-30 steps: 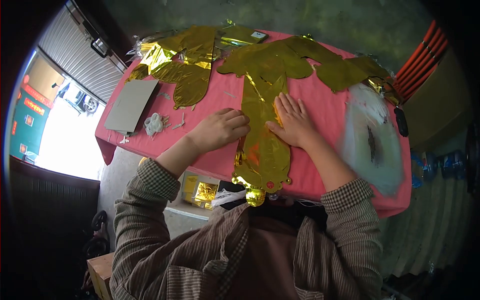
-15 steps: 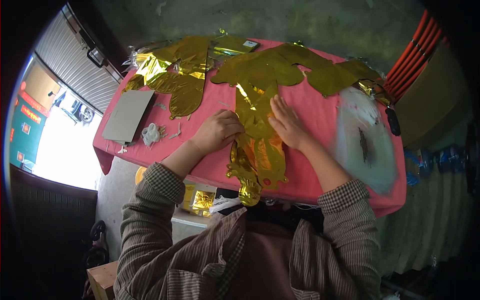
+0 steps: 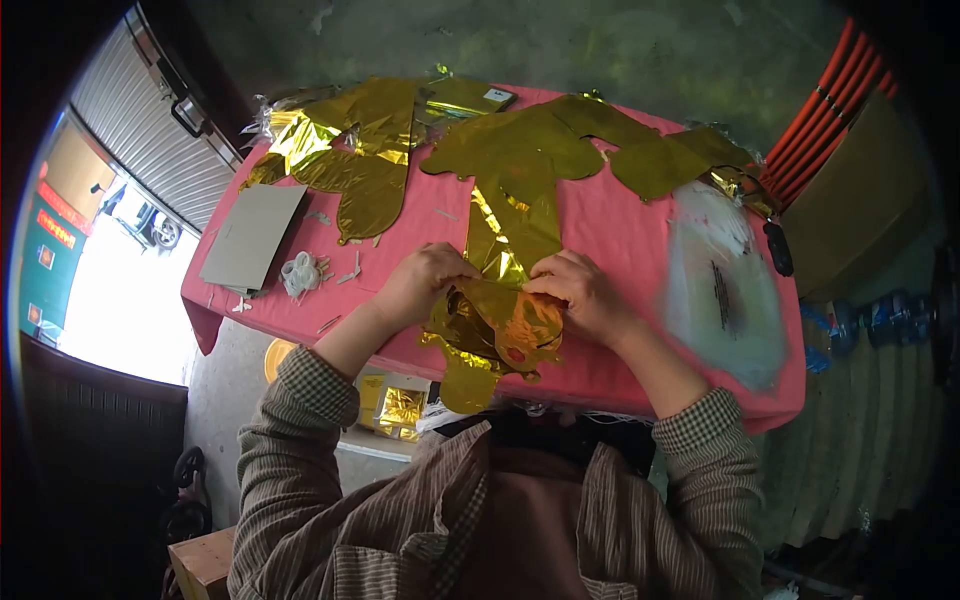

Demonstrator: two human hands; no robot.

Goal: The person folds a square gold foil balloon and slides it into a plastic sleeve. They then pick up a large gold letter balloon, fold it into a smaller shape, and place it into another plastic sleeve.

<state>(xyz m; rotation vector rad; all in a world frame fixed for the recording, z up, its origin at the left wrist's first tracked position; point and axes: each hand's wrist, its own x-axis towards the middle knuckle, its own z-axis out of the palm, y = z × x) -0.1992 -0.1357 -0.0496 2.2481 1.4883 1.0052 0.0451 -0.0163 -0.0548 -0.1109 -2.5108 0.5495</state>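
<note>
A flat gold foil balloon [image 3: 518, 318] lies at the near edge of the pink-covered table, one end hanging over the edge. My left hand [image 3: 428, 280] pinches its left side, and my right hand [image 3: 580, 293] grips its right side, with the fingers of both hands closed on the foil. Orange and red print shows on its near part. Beyond my hands, a strip of gold foil [image 3: 535, 225] runs up to a wide gold foil sheet [image 3: 520, 140]. Where the balloon ends and the strip begins, I cannot make out.
The pink table [image 3: 622, 235] also bears more gold foil shapes [image 3: 372, 195] at the back left, grey cards [image 3: 255, 235], a bundle of white ties [image 3: 301, 272], clear plastic bags [image 3: 728, 285] and a black-handled tool [image 3: 778, 248] at the right. A box with gold packets [image 3: 403, 408] stands below the front edge.
Both hands have drawn closer together and nearer to me. My right hand, flat on the foil before, now grips it. The balloon's near part has bunched and tilted up.
</note>
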